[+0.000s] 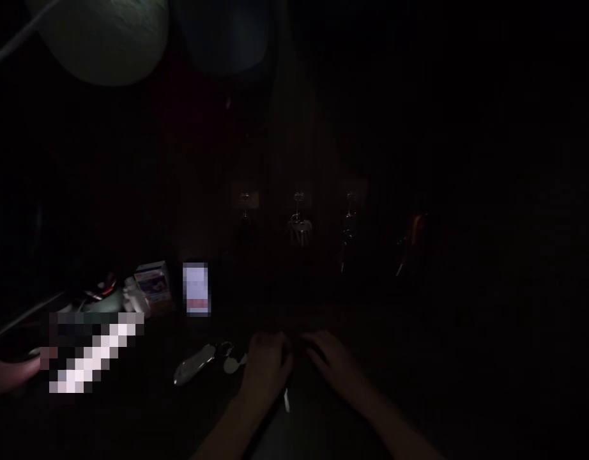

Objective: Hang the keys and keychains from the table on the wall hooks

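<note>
In very dim light, my left hand (268, 361) lies low in the middle with its fingers curled downward. What its fingers close on is hidden. Beside it, on the left, lie a round tag (232, 365) and a shiny silver key fob (195, 365) with a ring. A thin pale strip (287, 400), perhaps a key, shows just below its thumb. My right hand (330, 358) is a short way to the right, fingers stretched forward and thumb apart, with nothing visible in it.
Sets of keys (300, 229) hang from several hooks ahead. A lit phone (196, 289) stands left of centre, beside a small box (153, 283) and a white bottle (135, 297). Another person's hand (16, 374) is at far left by a bright blurred screen (96, 354).
</note>
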Tool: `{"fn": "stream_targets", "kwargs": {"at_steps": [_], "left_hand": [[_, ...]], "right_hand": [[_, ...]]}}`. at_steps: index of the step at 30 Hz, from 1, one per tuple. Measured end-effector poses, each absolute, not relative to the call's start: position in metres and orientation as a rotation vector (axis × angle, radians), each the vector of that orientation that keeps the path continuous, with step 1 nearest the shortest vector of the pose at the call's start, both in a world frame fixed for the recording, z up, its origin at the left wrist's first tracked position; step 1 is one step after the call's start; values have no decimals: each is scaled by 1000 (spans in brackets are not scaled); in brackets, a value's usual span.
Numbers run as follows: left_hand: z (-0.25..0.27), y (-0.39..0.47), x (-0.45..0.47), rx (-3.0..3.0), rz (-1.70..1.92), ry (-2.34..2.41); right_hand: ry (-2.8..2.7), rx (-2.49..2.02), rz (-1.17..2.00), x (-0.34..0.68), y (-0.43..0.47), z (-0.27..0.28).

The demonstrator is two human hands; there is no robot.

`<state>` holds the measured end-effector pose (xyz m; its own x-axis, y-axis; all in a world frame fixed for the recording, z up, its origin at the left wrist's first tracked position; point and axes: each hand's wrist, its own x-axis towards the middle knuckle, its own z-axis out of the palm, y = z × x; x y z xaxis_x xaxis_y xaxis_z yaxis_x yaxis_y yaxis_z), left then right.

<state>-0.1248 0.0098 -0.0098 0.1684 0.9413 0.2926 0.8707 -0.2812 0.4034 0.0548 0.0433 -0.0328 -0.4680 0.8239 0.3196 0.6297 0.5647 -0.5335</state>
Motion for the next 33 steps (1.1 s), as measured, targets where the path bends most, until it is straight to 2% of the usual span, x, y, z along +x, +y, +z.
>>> {"fn": "stream_targets", "kwargs": {"at_steps": [13, 23, 33], "left_hand": [[-7, 2, -119, 2216, 1039, 1449], [-5, 2, -115, 1885, 1114, 1400], [19, 9, -127, 1704, 1298, 1402]], "right_hand": [[-2187, -1041, 345, 59, 36, -21], [-2061, -901, 213, 59, 34, -23], [-1976, -1054, 352, 61, 34, -27]]}}
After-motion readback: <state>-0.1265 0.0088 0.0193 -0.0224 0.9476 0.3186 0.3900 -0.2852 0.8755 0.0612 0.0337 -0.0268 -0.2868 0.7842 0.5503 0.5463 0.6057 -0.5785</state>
